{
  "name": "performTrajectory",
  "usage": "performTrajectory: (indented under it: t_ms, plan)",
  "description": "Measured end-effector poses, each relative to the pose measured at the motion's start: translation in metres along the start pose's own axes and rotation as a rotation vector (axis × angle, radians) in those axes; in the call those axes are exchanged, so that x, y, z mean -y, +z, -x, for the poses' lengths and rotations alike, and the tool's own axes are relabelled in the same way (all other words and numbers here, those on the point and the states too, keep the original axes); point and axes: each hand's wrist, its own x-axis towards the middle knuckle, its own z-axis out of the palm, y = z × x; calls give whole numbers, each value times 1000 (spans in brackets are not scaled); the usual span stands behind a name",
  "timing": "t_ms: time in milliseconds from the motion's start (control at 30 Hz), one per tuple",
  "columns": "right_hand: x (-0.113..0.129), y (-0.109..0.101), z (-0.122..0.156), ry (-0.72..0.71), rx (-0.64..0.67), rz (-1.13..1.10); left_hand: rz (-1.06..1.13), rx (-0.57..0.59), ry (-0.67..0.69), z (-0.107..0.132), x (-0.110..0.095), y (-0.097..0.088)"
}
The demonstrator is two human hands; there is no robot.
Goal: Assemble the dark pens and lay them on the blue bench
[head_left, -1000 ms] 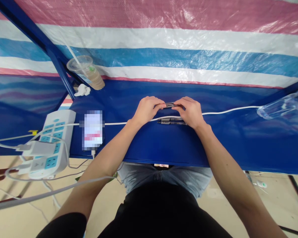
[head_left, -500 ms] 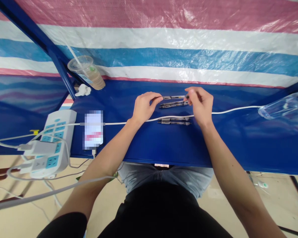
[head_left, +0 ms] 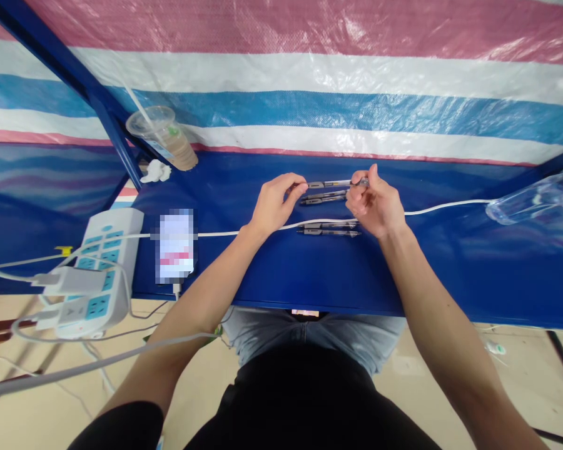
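Note:
A clear-barrelled pen with a grey grip [head_left: 329,184] is stretched level between my two hands above the blue table [head_left: 281,275]. My left hand [head_left: 276,199] pinches its left end between thumb and fingertips. At its other end, the curled fingers of my right hand [head_left: 375,200] close on the pen, palm turned partly up. Just below it lie dark pens [head_left: 323,199], their right ends hidden by my right hand. Nearer me, two similar pens [head_left: 328,232] lie side by side, and a white cable [head_left: 304,222] crosses the upper one.
On the left are a white power strip [head_left: 117,234] with plugs, a phone [head_left: 175,247], crumpled tissue [head_left: 156,170] and a plastic drink cup [head_left: 181,147] with a straw. A clear plastic bottle [head_left: 530,199] lies at the right. Striped plastic sheeting [head_left: 309,75] hangs behind the table.
My right hand has rolled over, its palm now turned up and its fingers curled round the pen's right end. My left hand keeps its pinch almost in place.

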Motion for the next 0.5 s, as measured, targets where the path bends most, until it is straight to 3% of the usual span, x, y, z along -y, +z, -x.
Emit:
performTrajectory:
  t_ms: [133,333,500]
  plan:
    - [4,1,0,84,16,-126,2,-4,13,0,0,1]
    - [2,-5,-2,67,32,-78,5,9,28,1,1,3]
    - [-1,-10,-6,-1,-3,26,-30,-112,60,0,1,0]
